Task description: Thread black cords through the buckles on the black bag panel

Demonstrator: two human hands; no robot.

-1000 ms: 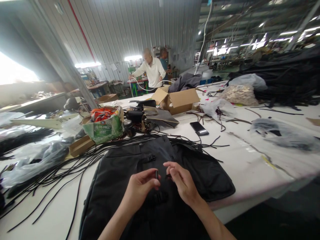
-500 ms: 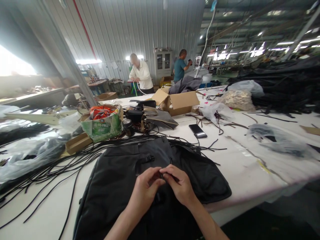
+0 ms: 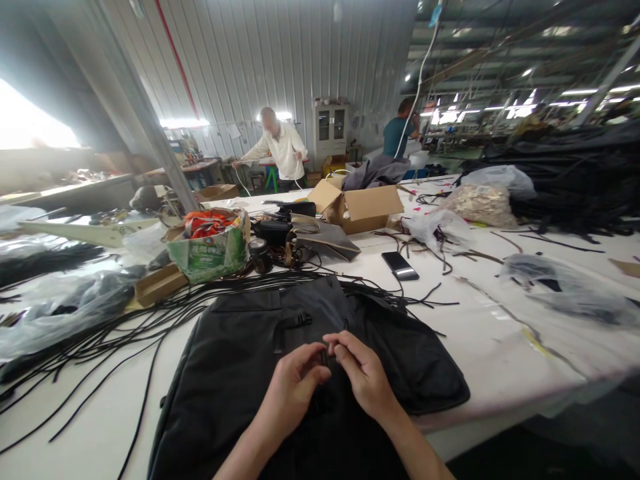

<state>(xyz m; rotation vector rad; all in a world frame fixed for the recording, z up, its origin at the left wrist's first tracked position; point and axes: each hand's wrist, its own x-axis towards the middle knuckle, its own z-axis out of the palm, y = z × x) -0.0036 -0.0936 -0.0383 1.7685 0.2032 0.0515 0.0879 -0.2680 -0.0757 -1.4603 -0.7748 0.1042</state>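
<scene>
On the black bag (image 3: 240,373), just nearer the person than its side buckle (image 3: 299,321), the left hand (image 3: 293,390) and right hand (image 3: 367,380) met fingertip to fingertip, both pinched on 1 small dark clip (image 3: 325,355) (mostly hidden) between them.

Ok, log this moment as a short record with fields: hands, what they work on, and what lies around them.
left hand: fingertips pinched on a small black part, over the bag
right hand: fingertips meet the left hand's at the same part
small black part: mostly hidden by fingers, kind unclear
black bag: flat on the white table
buckle strap: on the bag, beyond the hands
black cords: spread left of the bag
phone: beyond the bag, to the right
cardboard box: open, far side
</scene>
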